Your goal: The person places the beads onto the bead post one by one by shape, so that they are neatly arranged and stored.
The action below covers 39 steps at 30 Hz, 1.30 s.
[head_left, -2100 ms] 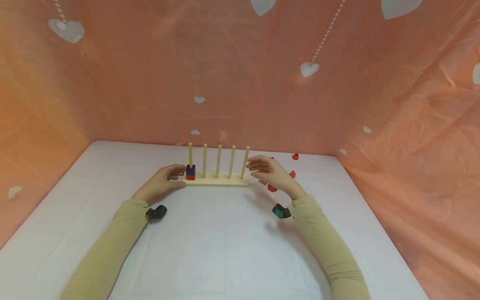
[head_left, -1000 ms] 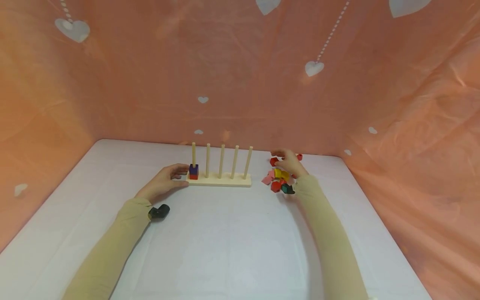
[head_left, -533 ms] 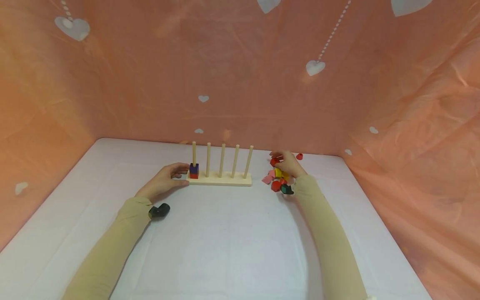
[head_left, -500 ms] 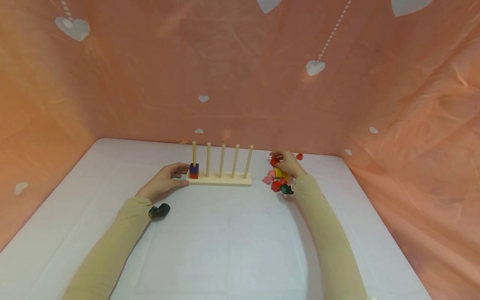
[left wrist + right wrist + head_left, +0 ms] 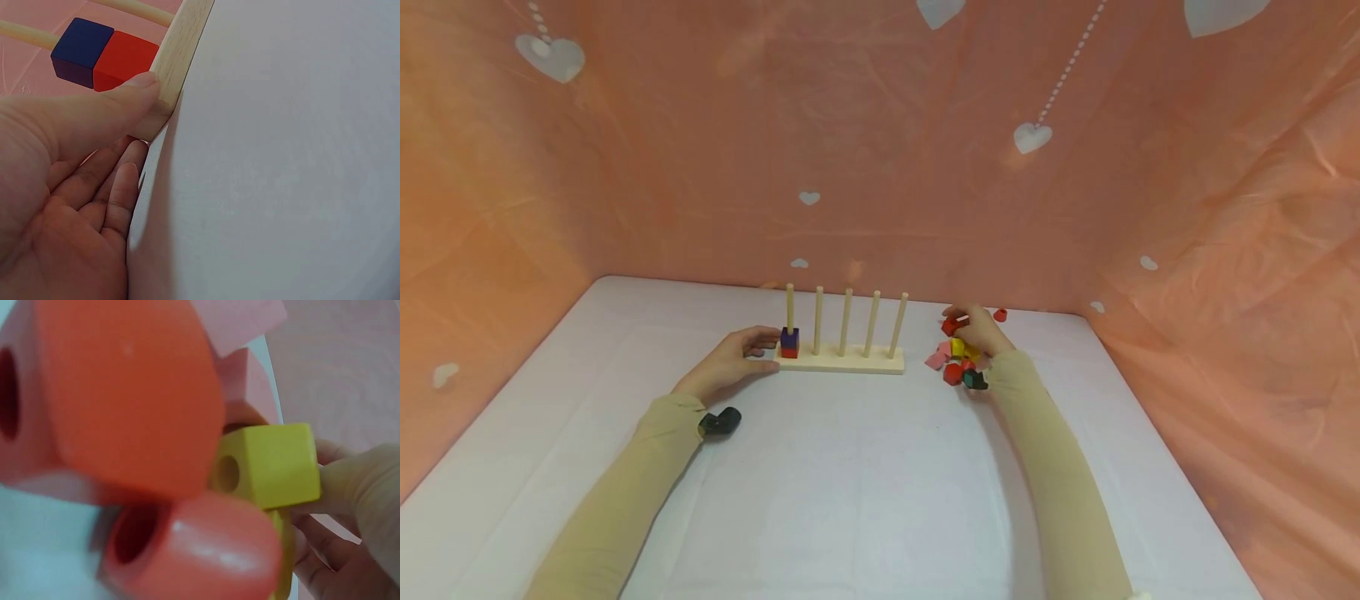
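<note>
The left hand (image 5: 727,360) is gripping the wooden rack (image 5: 842,362) at its nine o'clock end, thumb pressing the near edge. The right hand (image 5: 983,330) is curving round a red block (image 5: 950,328) at the rack's three o'clock; whether its fingertips are pinching it, I cannot tell. Yellow blocks (image 5: 957,348) and pink blocks (image 5: 939,356) are lying at eight o'clock from that hand, a red bead (image 5: 1001,315) at two o'clock. On the rack's nine o'clock peg (image 5: 790,307), a blue block (image 5: 789,337) is sitting on a red cube (image 5: 789,353).
</note>
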Motion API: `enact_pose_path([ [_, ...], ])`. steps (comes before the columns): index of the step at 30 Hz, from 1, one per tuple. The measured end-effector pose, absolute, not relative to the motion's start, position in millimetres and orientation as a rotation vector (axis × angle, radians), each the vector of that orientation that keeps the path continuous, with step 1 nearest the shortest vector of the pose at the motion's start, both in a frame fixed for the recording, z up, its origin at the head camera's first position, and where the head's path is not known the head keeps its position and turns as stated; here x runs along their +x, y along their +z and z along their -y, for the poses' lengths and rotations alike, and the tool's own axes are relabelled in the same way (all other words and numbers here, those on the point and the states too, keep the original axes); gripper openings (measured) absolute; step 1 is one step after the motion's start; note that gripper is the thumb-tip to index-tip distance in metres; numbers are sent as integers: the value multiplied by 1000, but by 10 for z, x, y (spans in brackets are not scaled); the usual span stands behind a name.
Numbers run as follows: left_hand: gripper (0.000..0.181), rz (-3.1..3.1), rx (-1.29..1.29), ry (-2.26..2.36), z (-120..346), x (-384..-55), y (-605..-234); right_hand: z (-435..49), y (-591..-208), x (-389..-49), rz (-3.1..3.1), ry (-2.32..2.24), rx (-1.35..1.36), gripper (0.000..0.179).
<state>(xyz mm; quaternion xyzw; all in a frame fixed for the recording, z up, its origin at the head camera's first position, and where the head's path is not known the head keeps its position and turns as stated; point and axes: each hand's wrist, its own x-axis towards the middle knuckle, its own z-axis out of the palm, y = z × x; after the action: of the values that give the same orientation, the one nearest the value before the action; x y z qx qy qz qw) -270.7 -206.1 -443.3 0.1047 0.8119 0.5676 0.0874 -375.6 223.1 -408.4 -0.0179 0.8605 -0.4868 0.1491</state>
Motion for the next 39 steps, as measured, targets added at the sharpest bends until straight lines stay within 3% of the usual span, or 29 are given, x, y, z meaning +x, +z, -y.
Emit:
enact_pose_path([
  [9, 62, -2413, 359, 1683, 2076, -2709, -4432, -2256, -4063, -3737, -2533, -1351, -142, 29],
  [15, 63, -2444, 329, 1644, 2079, -2741, -4448, -2260, -3974, -3693, -2599, -1402, -203, 41],
  [25, 64, -2481, 323, 1603, 2090, -2744, -4397, -2059, -3548, -3525, -2757, -1533, -692, 37],
  [33, 64, -2464, 325, 1610, 2096, -2734, -4420, -1636, -3031, -3062, -2594, -1794, -832, 35],
  [39, 64, -2467, 317, 1601, 2099, -2738, -4423, -1328, -2902, -2942, -2487, -1902, -956, 35],
])
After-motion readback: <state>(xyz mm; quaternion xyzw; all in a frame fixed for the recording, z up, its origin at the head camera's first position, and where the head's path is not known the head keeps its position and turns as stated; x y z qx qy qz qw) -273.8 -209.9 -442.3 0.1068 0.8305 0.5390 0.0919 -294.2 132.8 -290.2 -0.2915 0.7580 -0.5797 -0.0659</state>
